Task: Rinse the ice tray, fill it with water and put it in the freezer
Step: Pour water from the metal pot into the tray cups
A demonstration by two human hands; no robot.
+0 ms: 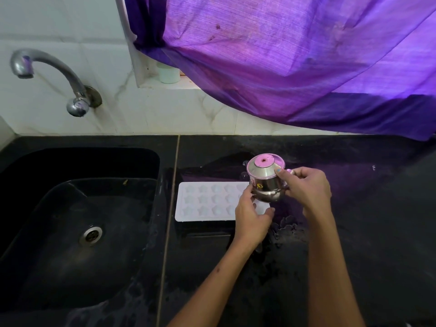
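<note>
Black counter [354, 208], ice tray [205, 201] beneath fingers [247, 197], both hands curled round steel pot [267, 182]

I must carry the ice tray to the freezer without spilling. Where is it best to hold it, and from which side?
Grip the ice tray by its two short end rims, from left and right, kept level. It lies flat on the counter with a thin lip around the star cells; its right end is now under the hands holding the steel pot.

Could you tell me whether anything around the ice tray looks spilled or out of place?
Yes: water is splashed over the black counter beside and below the ice tray, with wet patches near the sink edge. Both hands, left hand and right hand, hold a steel pot over the tray's right end.
</note>
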